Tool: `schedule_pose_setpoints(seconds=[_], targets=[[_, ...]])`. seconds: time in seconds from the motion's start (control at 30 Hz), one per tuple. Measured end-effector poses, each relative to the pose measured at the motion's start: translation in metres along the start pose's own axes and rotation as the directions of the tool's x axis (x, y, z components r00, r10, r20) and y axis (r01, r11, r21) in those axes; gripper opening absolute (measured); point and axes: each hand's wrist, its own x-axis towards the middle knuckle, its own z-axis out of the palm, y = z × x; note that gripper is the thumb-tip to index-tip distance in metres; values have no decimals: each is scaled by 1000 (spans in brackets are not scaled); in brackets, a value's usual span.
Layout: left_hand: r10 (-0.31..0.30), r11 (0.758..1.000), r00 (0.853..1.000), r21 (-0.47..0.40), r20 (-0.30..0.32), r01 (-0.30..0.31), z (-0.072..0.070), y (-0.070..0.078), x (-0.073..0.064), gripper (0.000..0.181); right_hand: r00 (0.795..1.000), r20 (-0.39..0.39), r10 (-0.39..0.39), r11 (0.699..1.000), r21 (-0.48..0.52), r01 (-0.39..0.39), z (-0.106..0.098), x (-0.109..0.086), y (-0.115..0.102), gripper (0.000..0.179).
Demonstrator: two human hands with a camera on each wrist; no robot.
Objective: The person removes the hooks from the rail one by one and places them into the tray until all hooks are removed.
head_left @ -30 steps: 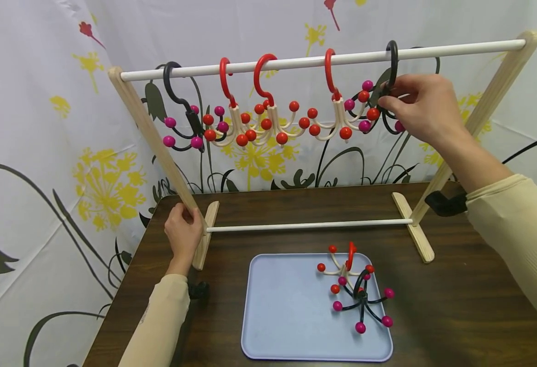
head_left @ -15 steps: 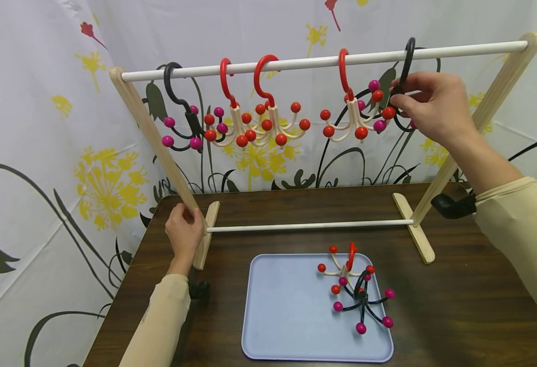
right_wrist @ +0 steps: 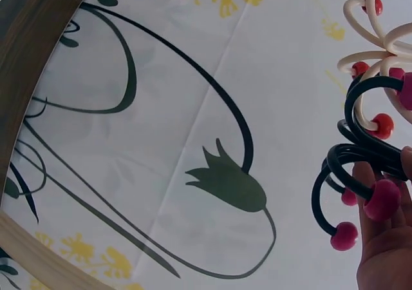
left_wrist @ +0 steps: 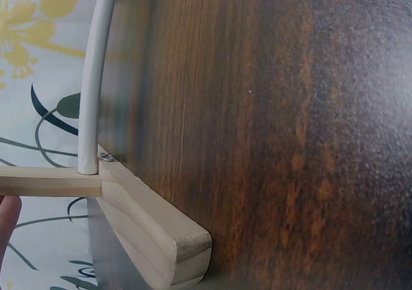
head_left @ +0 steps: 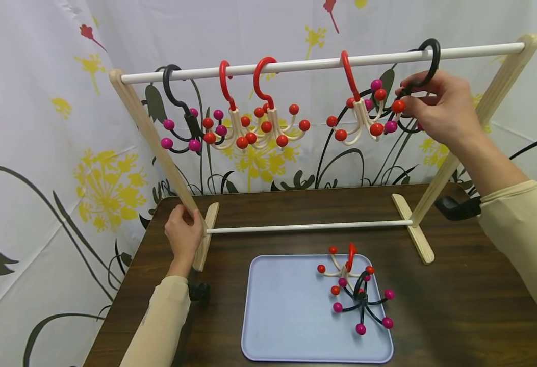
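Note:
My left hand [head_left: 184, 234] grips the left wooden upright [head_left: 146, 130] of a hanging rack, low down near its foot [left_wrist: 151, 229]. In the left wrist view only a fingertip [left_wrist: 9, 214] shows beside that upright. My right hand [head_left: 447, 104] pinches the neck of a black octopus hanger [head_left: 435, 57] with magenta balls, its hook over the white top rod [head_left: 314, 64]. The right wrist view shows its curled arms [right_wrist: 354, 148] above my fingers. Just left of it, a tilted red-hooked cream hanger [head_left: 362, 120] has balls overlapping the black one's.
Farther left on the rod hang two red-hooked hangers [head_left: 234, 122] [head_left: 272, 122] and a black hanger [head_left: 192, 122]. On the brown table [head_left: 470, 306], a blue tray [head_left: 291, 311] bears a red-hooked hanger [head_left: 343, 270] and a black one [head_left: 362, 300]. A lower white rod [head_left: 309, 226] joins the feet.
My right hand has moved right along the top rod with the black hanger, whose hook has turned. The red-hooked hanger beside it has slid right and tilted. My left hand stays put.

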Motion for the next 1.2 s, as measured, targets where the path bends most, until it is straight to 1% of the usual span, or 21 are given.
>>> schedule_pose_setpoints(seconds=[0.07,0.33,0.5,0.63,0.73,0.87,1.03,1.2], targets=[[-4,1000,1000,-1,1,4,-1,0,0,14,1000,-4,-15,1000,19,15,0,0,1,33],[12,1000,1000,3,-14,-12,-1,2,1,13,997,-43,-60,995,73,63,-8,0,0,30],[1,1000,1000,3,-11,-1,-1,1,2,13,998,-17,-60,998,12,61,-9,-5,7,26],[3,1000,1000,5,-6,-3,-1,0,2,13,998,9,-58,997,-50,59,-5,-11,18,26],[8,1000,1000,5,-11,-8,0,1,1,13,998,18,-57,995,-76,58,0,-15,25,27],[5,1000,1000,-4,-17,-5,1,1,1,13,999,3,-50,995,-82,50,7,-21,30,28],[11,1000,999,-4,-32,-11,4,0,3,13,997,-34,-66,988,-140,61,18,-24,37,28],[26,1000,998,7,-62,-26,7,-2,5,13,997,-38,-69,987,-150,62,25,-26,44,28]])
